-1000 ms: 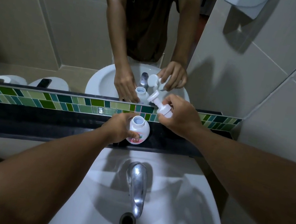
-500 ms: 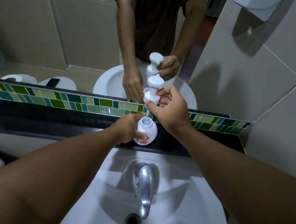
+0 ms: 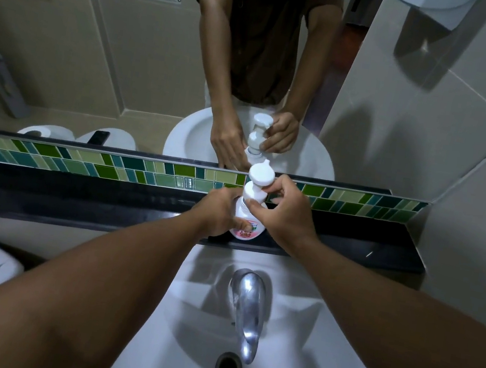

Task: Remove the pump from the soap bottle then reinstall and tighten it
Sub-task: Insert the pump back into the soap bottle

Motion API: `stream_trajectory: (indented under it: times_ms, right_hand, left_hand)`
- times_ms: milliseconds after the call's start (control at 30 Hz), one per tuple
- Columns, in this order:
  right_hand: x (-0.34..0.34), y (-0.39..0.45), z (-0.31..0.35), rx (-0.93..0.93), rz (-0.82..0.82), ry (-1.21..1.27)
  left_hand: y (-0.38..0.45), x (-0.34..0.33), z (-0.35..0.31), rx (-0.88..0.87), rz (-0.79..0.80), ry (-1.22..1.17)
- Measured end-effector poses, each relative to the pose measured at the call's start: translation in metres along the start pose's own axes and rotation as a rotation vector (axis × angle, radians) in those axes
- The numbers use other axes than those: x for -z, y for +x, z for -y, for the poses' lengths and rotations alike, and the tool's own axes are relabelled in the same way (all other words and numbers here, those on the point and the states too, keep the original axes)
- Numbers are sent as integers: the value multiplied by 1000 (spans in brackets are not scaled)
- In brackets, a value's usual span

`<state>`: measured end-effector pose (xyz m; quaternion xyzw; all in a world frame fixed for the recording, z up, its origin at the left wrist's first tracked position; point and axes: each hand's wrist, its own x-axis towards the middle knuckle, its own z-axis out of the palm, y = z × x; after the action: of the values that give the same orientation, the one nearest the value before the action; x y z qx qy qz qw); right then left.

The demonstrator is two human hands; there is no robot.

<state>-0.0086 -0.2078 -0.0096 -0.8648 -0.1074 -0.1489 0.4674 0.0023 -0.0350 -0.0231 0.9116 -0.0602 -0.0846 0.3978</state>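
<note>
Your left hand point(image 3: 220, 212) steadies the soap bottle point(image 3: 244, 220) on the black counter point(image 3: 73, 204); your right hand point(image 3: 283, 214) pinches the pump point(image 3: 256, 186) collar over its neck. Start crooked and you'll likely cross-thread or tip it into the sink point(image 3: 291, 334).

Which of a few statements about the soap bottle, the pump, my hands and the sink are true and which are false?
1. The white plastic soap bottle with a pink label stands on the black ledge. True.
2. The white plastic pump lies in the white ceramic basin. False: it sits atop the bottle neck.
3. The left hand grips the bottle's body. True.
4. The right hand rests on the chrome tap. False: its fingers are at the pump collar.
5. Water runs from the tap. False: none is visible.
</note>
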Motion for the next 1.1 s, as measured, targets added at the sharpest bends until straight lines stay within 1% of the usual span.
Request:
stream_trajectory:
  times_ms: [100, 300, 433, 600, 700, 767, 933, 1000, 1100]
  right_hand:
    - [-3, -3, -5, -22, 36, -19]
    - [-11, -5, -5, -139, 70, -23]
    - [-14, -2, 0, -234, 36, -131]
    - [-33, -2, 11, -287, -47, -198]
    - [-38, -1, 15, -386, -47, -258]
    - [-36, -6, 16, -407, -37, -289]
    - [-13, -16, 7, -388, 69, -330]
    - [0, -13, 1, -363, 138, -288]
    - [21, 0, -2, -276, 245, -146]
  left_hand:
    - [-1, 0, 2, -7, 0, -51]
    - [-1, -1, 7, -17, 3, -96]
    - [-2, -5, 13, -24, -16, -157]
    - [-2, -6, 13, -55, -32, -90]
    - [-2, -7, 14, -74, -37, -87]
    - [-3, -7, 16, -95, -31, -117]
    - [-3, -7, 18, -95, -25, -155]
    - [-3, -6, 17, -86, -24, -164]
    - [-3, -6, 15, -70, 0, -192]
